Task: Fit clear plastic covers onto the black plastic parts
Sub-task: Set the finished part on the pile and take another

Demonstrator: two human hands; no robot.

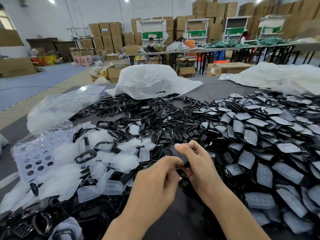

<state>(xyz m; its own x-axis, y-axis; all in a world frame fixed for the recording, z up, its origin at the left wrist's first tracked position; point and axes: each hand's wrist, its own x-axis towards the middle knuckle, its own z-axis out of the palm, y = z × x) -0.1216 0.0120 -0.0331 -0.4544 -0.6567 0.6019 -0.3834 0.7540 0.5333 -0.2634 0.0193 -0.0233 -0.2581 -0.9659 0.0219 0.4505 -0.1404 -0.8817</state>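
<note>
While both hands meet over the middle of the tabletop, the right hand pinches a black plastic part between thumb and curled fingers, holding it just above the heap. The left hand comes in from the near left, fingers curled onto the part's near end. On the left, near side, lies a loose drift of clear plastic covers, beside a lavender perforated tray. To the right rises a big pile of covered parts. Bare black frames spread across the far middle, spilling from under a white plastic bag.
</note>
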